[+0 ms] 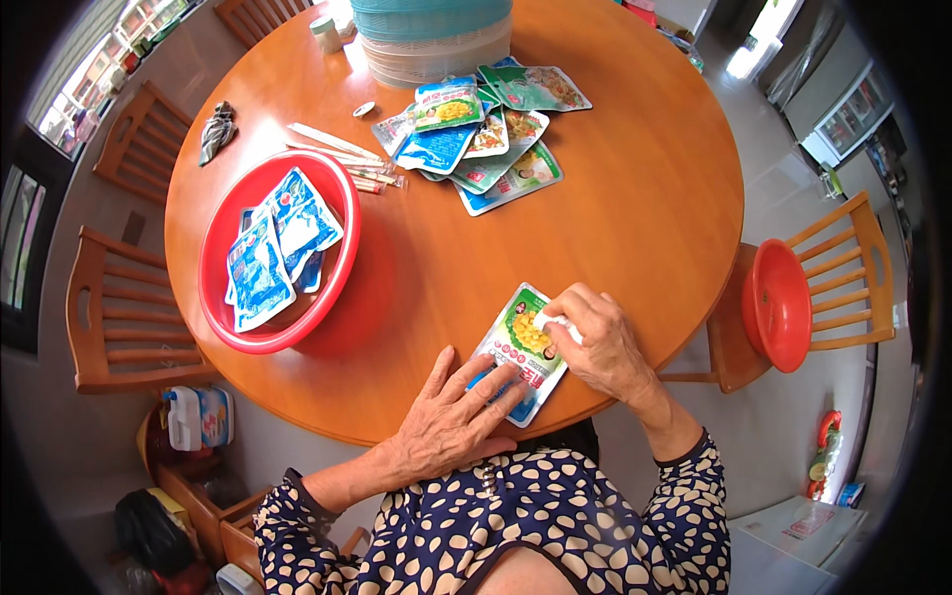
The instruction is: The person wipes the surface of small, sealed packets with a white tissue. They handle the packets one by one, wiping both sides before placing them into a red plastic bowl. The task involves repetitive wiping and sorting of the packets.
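A green and white food pouch [519, 349] with a yellow food picture lies flat near the front edge of the round wooden table. My left hand [459, 404] rests on its lower left part, fingers stretched and spread. Over the pouch's upper right side, my right hand [599, 338] pinches a small white wad [557, 324], perhaps a tissue or cloth, pressed to the pouch. Most of the wad is hidden by the fingers.
To the left, a red basin [351, 253] holds several blue and white pouches [263, 273]. Wrapped chopsticks [337, 145] lie behind it. More pouches [523, 183] are piled by a stacked blue and beige container [433, 45]. A red bowl [778, 305] sits on the right chair.
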Available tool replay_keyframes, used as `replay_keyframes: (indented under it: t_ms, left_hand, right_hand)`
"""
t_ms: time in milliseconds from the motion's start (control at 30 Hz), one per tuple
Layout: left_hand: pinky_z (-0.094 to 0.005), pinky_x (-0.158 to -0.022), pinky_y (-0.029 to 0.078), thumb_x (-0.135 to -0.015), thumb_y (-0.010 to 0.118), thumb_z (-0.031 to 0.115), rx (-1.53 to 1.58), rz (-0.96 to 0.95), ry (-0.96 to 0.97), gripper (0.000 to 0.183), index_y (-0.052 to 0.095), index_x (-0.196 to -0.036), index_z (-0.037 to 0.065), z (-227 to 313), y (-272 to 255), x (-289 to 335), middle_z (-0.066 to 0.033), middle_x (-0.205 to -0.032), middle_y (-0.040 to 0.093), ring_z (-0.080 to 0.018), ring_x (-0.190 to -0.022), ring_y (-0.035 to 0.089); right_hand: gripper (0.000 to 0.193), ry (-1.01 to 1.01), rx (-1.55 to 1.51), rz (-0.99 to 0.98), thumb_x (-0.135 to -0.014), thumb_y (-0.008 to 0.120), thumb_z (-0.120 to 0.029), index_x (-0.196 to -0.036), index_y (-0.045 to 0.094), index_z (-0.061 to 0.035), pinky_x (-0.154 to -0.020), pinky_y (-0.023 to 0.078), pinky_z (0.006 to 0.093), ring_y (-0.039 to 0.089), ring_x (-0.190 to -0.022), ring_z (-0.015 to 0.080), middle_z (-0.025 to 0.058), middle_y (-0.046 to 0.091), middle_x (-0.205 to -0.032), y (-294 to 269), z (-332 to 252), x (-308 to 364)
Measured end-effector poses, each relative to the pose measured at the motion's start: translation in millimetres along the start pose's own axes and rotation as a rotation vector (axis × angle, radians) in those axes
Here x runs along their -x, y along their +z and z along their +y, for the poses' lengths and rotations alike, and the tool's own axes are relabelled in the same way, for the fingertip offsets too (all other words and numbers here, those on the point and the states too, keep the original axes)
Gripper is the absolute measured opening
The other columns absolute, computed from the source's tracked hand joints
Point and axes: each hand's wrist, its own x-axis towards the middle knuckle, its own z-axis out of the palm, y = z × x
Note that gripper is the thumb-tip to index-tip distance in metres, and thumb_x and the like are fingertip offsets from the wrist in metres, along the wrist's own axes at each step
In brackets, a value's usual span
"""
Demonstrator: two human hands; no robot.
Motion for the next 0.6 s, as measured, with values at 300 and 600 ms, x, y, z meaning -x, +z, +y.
replay_keyframes:
  t_ms: [300, 600]
  left_hand:
    - [-0.0381, -0.081, 0.057, -0.08, 0.073, 0.01, -0.04, 0.308, 0.168, 0.035, 0.065, -0.114, 0.001, -6, -15, -7, -0.0123, -0.103, 0.067, -0.031, -0.091, 0.065]
    - [-0.0213, -0.066, 0.051, -0.099, 0.062, 0.023, 1.156, 0.628, -0.767, 0.027, 0.062, -0.102, -0.004, -37, -13, -42, -0.0008, -0.083, 0.065, -0.0052, -0.073, 0.059]
  right_hand:
    - [0.012, 0.176, -0.182, 0.223, -0.084, 0.064, 0.004, -0.096, 0.061, 0.0004, -0.067, 0.05, 0.0316, 0.063, -0.076, 0.0235, 0.0107, 0.061, -0.088, -9, 3, 3]
    - [0.027, -0.135, -0.146, 0.484, -0.079, 0.064, 0.012, -0.103, 0.061, -0.0009, -0.073, 0.053, 0.0336, 0.064, -0.086, 0.0282, 0.0132, 0.061, -0.098, -8, -21, -21]
